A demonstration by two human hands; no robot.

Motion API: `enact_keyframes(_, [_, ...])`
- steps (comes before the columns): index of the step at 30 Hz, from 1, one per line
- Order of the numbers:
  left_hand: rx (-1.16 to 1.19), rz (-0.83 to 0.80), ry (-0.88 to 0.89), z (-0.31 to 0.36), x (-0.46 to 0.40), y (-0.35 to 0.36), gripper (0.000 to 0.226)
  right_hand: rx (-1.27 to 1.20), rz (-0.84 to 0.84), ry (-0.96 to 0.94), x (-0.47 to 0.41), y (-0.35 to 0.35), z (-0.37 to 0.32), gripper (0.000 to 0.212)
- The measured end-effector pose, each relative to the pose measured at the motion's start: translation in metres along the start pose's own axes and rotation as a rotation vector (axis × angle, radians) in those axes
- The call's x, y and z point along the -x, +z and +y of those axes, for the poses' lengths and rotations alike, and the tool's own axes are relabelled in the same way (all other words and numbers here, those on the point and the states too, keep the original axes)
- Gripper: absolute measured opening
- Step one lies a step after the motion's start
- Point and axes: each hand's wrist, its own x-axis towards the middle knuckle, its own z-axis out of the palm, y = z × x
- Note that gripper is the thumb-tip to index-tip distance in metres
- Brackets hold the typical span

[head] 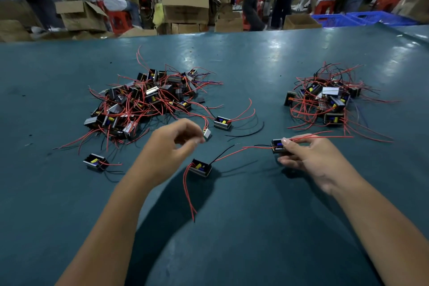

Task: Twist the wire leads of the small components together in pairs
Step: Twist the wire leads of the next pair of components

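My right hand (308, 158) grips a small black component (277, 145) between thumb and fingers; its red leads trail right over the hand, and a black and a red lead run left. My left hand (171, 146) has curled fingers that pinch a small silver component (207, 134) hanging from red leads. Between the hands a black component (201, 168) with a yellow and blue part lies on the table, its red leads reaching toward me and a black and red lead toward the right hand. Another loose one (222, 122) lies just behind.
A large pile of components with red leads (148, 100) lies at the back left of the green table (232, 227), a smaller pile (329, 100) at the back right. One component (95, 162) lies alone at left. People, cardboard boxes and blue crates stand beyond the table.
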Motion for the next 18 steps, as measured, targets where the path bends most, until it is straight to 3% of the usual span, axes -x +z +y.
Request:
enact_keyframes(3, [-0.199, -0.317, 0.002, -0.01, 0.002, -0.004, 0.015, -0.029, 0.011, 0.016, -0.004, 0.0, 0.002, 0.032])
enact_keyframes(5, [-0.18, -0.395, 0.004, -0.013, 0.002, 0.0, 0.014, -0.019, 0.016, 0.016, -0.006, -0.001, 0.002, 0.033])
enact_keyframes(9, [-0.143, -0.427, 0.031, -0.013, 0.001, 0.007, 0.011, 0.042, 0.016, 0.009, -0.004, -0.003, 0.002, 0.033])
enact_keyframes(14, [-0.138, -0.362, 0.002, -0.013, 0.003, 0.009, 0.029, 0.19, 0.046, -0.013, -0.002, 0.0, 0.005, 0.039])
enact_keyframes(18, [-0.172, -0.365, 0.005, -0.013, 0.002, 0.008, 0.02, 0.539, 0.125, -0.109, 0.0, -0.002, 0.007, 0.034])
